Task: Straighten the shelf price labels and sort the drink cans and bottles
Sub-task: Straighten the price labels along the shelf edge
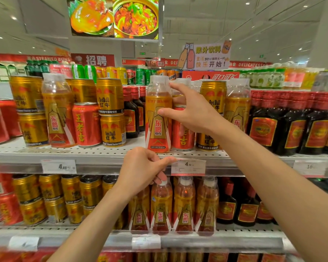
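A white price label (188, 166) reading 4.20 sits crooked in the upper shelf rail (102, 168), its top edge sticking out. My left hand (142, 168) pinches the label's left end, thumb tip on its top corner. Just above stands an orange Dongpeng bottle (158, 129) at the shelf's front. My right hand (194, 112) is spread beside it: the thumb tip rests on the bottle's front and the straight index finger points up by its clear cap. Its other fingers lie against a red Wanglaoji can (182, 140) behind and to the right.
Gold Red Bull cans (110, 95), a red can (86, 124) and another orange bottle (58, 110) are mixed at the left. Dark bottles (292, 127) fill the right. The lower shelf holds orange bottles (184, 207) and gold cans (51, 197). Other labels (58, 166) sit along the rails.
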Tool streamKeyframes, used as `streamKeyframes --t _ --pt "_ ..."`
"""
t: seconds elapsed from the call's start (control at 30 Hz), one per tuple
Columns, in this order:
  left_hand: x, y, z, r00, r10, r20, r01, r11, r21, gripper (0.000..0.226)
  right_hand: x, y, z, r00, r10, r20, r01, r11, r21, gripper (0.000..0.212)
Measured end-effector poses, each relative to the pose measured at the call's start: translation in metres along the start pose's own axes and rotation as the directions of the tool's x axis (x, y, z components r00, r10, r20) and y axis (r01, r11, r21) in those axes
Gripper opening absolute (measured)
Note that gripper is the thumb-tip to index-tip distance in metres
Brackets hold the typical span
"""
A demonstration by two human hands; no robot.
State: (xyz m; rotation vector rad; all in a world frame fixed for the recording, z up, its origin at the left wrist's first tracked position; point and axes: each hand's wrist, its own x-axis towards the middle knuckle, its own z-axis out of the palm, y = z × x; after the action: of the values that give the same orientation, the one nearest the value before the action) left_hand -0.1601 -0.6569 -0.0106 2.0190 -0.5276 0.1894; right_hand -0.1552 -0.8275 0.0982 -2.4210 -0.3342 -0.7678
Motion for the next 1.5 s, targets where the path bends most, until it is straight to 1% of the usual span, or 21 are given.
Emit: streamKeyframes --t 0.13,0.27,0.37,0.47,0.53,0.63,0.7,0.77,0.87,1.3,1.5 --pt "0.0 -0.001 0.0 1.0 0.003 0.004 -0.003 1.0 0.008 0.045 0.001 0.001 0.001 1.0 0.009 0.0 -0.009 1.0 0.013 0.083" --pt "0.001 -0.001 0.0 1.0 0.004 0.009 -0.004 1.0 0.0 0.044 0.001 0.004 0.002 1.0 0.016 0.011 -0.017 0.998 0.061 0.085" --pt "0.001 -0.001 -0.001 1.0 0.001 0.011 -0.001 1.0 -0.001 0.044 0.002 0.005 0.003 1.0 0.009 0.017 -0.01 0.998 0.058 0.085" --pt "0.001 0.0 -0.001 1.0 0.001 0.015 -0.001 1.0 0.007 0.044 -0.002 0.003 -0.003 0.998 0.017 0.056 -0.022 0.996 0.084 0.081" --pt "0.0 0.0 -0.001 1.0 0.003 0.018 -0.004 1.0 0.008 0.044 -0.008 0.002 -0.012 0.998 0.02 0.055 -0.025 0.995 0.093 0.075" --pt "0.0 0.0 -0.002 1.0 0.011 0.019 -0.012 1.0 0.013 0.045 -0.018 0.007 -0.024 1.0 0.0 -0.01 0.0 1.0 -0.012 0.057" --pt "0.0 0.0 -0.002 1.0 0.019 0.02 -0.019 1.0 0.017 0.047 -0.024 0.014 -0.029 1.0 -0.013 -0.006 0.012 0.994 -0.105 0.044" --pt "0.0 0.001 -0.002 1.0 0.018 0.02 -0.018 1.0 0.017 0.047 -0.03 0.02 -0.029 1.0 -0.02 0.021 0.023 0.985 -0.168 0.038" --pt "-0.001 0.002 -0.001 1.0 0.008 0.019 -0.008 1.0 0.004 0.046 -0.034 0.027 -0.027 0.999 -0.038 0.018 0.04 0.981 -0.188 0.037" --pt "-0.001 0.002 -0.001 1.0 0.019 0.02 -0.02 1.0 0.024 0.047 -0.033 0.029 -0.026 1.0 -0.002 -0.018 0.001 0.997 -0.079 0.035" --pt "0.0 0.002 -0.001 1.0 0.011 0.013 -0.012 0.999 0.031 0.047 -0.032 0.029 -0.026 1.0 0.001 -0.02 -0.002 0.996 -0.087 0.039"
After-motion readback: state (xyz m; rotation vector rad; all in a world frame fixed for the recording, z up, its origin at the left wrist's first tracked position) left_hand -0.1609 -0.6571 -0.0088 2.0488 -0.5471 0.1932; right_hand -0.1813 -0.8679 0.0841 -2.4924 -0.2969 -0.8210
